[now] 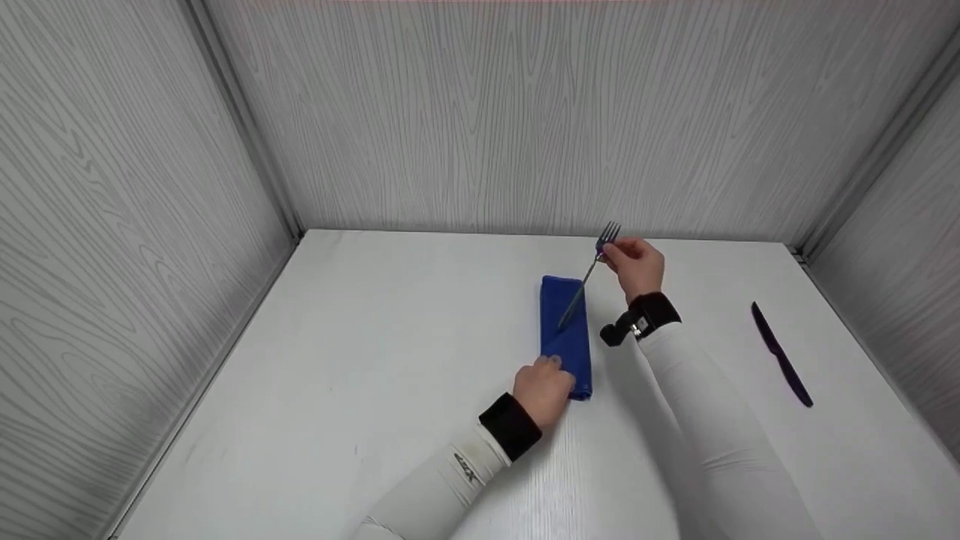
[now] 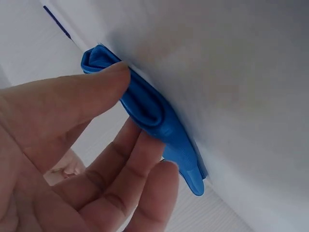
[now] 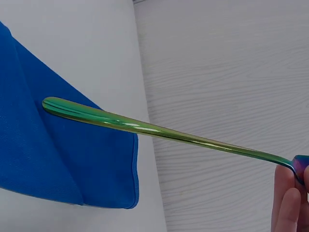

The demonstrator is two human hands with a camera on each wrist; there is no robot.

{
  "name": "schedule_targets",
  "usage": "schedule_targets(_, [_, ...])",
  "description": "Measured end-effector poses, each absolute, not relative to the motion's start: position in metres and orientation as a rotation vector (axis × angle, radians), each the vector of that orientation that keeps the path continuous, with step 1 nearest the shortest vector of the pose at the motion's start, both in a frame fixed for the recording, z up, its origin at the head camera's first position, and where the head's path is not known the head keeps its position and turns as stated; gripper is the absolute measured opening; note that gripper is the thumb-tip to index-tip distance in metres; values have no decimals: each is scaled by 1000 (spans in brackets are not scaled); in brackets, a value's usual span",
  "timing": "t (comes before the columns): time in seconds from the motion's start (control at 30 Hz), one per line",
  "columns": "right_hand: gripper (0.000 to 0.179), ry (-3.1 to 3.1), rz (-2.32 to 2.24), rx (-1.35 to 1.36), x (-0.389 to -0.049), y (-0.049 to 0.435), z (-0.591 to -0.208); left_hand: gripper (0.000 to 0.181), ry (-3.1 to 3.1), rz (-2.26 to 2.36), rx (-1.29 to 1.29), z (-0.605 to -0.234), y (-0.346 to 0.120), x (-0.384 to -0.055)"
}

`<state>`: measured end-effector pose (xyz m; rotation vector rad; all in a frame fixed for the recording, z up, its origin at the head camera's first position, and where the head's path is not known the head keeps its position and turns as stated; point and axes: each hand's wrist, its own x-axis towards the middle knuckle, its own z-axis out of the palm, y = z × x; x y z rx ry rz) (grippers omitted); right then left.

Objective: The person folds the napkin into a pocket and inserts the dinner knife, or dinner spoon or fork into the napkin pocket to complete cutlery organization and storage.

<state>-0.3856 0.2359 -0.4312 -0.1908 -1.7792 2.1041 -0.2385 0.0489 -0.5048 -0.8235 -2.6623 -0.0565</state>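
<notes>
A folded blue cloth napkin (image 1: 574, 360) lies lengthwise on the white table. My left hand (image 1: 544, 391) pinches its near end; in the left wrist view the thumb (image 2: 104, 87) presses one side of the rolled folds and the fingers are at the other. Up by the far end of the cloth, my right hand (image 1: 637, 266) holds a fork (image 1: 582, 285) by its neck, just below the tines. The tines point up and away, while the handle slants down over the napkin. Seen from the right wrist, that handle (image 3: 145, 128) has a shiny green-gold finish, and its rounded end overlaps the cloth.
To the right, a dark purple table knife (image 1: 774, 347) lies on the white table (image 1: 405, 337). Grey wood-grain panels (image 1: 480, 120) enclose the table at the back and on both sides.
</notes>
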Motion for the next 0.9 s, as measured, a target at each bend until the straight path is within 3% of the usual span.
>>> schedule_targets(0.13, [9, -1857, 2115, -230, -393, 233, -439, 13, -2724, -73, -806, -503, 48, -238])
schedule_targets(0.47, [33, -2054, 2190, -239, -393, 223, -458, 13, -2734, -111, -828, -501, 44, -236])
schedule_targets(0.9, [35, -2423, 2095, -288, -386, 204, -484, 17, -2709, -80, -800, -502, 45, -235])
